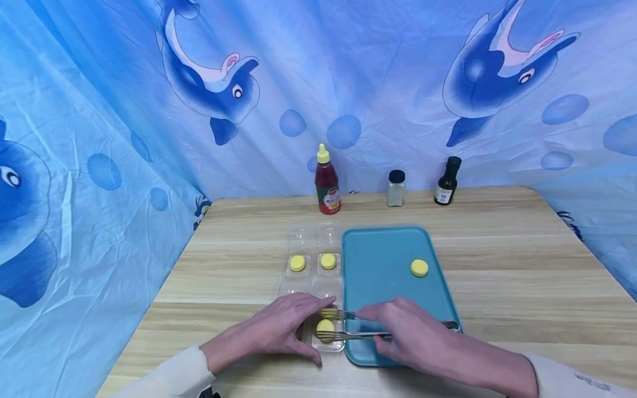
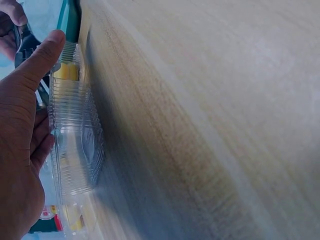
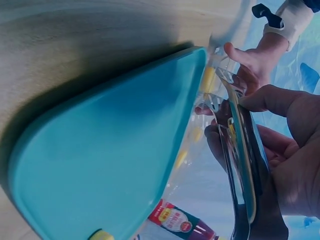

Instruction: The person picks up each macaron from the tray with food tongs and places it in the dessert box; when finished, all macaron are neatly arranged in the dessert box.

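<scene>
My right hand (image 1: pixel 418 331) grips metal tongs (image 1: pixel 360 335) over the near left edge of the blue-green tray (image 1: pixel 380 249). The slotted tong tips stand apart, around a yellow macaron (image 1: pixel 325 326) in the near right compartment of a clear plastic container (image 1: pixel 334 347). My left hand (image 1: pixel 281 323) lies over the container's near left part, thumb and fingers spread beside that compartment. In the left wrist view its thumb (image 2: pixel 47 52) is right by the container's rim. Two more yellow macarons sit in farther compartments, left (image 1: pixel 297 263) and right (image 1: pixel 328 261).
Another yellow macaron (image 1: pixel 419 268) lies on the tray's right side. Along the table's back edge stand a red sauce bottle (image 1: pixel 327 185), a black-capped jar (image 1: pixel 395 190) and a dark bottle (image 1: pixel 447 182). A blue dolphin-print curtain (image 1: pixel 388 72) hangs behind the wooden table (image 1: pixel 517 265).
</scene>
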The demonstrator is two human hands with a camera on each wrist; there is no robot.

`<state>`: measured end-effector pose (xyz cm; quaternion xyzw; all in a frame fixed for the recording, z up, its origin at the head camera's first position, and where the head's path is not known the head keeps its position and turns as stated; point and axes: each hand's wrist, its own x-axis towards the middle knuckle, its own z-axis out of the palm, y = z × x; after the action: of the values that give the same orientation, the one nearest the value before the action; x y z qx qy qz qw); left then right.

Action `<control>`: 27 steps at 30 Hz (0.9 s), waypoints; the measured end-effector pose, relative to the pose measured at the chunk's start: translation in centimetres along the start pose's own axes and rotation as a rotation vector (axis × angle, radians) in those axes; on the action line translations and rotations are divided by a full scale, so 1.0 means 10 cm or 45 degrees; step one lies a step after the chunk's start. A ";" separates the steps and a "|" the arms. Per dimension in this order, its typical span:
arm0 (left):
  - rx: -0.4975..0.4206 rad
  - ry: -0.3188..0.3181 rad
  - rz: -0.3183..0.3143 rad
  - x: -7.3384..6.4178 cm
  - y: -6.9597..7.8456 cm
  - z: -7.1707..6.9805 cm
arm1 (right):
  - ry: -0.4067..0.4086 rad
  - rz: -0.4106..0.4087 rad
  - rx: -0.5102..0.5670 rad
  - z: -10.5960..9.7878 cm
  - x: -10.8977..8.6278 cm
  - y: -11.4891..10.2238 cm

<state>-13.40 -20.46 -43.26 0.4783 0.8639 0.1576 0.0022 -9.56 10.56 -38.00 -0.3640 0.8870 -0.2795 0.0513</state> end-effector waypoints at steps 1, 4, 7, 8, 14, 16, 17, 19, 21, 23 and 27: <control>0.001 0.002 0.002 0.00 0.00 0.00 | 0.003 -0.006 -0.010 0.00 0.00 -0.01; -0.004 0.002 0.000 0.00 0.00 -0.01 | 0.003 -0.024 -0.043 -0.01 0.02 -0.03; -0.014 -0.003 -0.006 0.00 0.01 -0.01 | -0.004 -0.043 -0.081 -0.02 0.04 -0.05; -0.018 -0.004 -0.008 0.00 0.01 -0.01 | -0.006 -0.048 -0.091 -0.02 0.05 -0.05; -0.016 0.004 0.002 0.01 0.01 -0.01 | -0.001 -0.068 -0.132 -0.04 0.06 -0.09; -0.017 0.006 0.003 0.01 0.01 -0.01 | 0.006 -0.077 -0.143 -0.05 0.06 -0.10; -0.017 0.005 0.003 0.01 0.01 -0.01 | 0.008 -0.081 -0.145 -0.05 0.07 -0.10; -0.020 0.000 -0.001 0.00 0.01 0.00 | 0.009 -0.089 -0.153 -0.06 0.07 -0.11; -0.022 -0.005 -0.007 0.00 0.01 0.00 | 0.007 -0.096 -0.165 -0.07 0.07 -0.11; -0.024 -0.006 -0.009 0.00 0.01 0.01 | -0.003 -0.092 -0.174 -0.08 0.06 -0.12; -0.024 0.007 -0.001 -0.01 0.00 0.00 | -0.032 -0.057 -0.169 -0.13 0.05 -0.12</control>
<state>-13.38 -20.50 -43.32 0.4773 0.8627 0.1671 0.0046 -9.53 10.14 -36.24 -0.3897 0.8946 -0.2165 0.0319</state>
